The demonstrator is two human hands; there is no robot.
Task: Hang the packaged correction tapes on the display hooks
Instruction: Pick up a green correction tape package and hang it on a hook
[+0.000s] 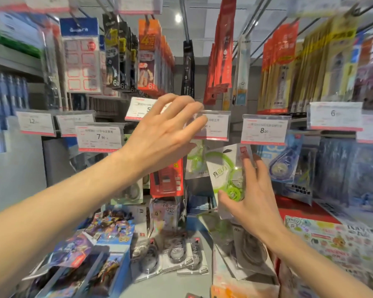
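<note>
My right hand [251, 191] grips a packaged green correction tape [226, 168], tilted, just below the clear price tag holder [215, 125] of a display hook. My left hand [166, 130] reaches up to that holder, fingers spread and touching its left edge. Another green correction tape pack [195, 160] hangs on the hook behind the tag. The hook's rod itself is hidden by the tag and my fingers.
Blue correction tape packs [282, 162] hang to the right under an 8.00 tag [264, 130]. A red pack [167, 179] hangs left of centre. Below lie black tape packs [174, 254], a cardboard box [243, 254] of stock and colourful card boxes [108, 231]. Overhead hang many packs.
</note>
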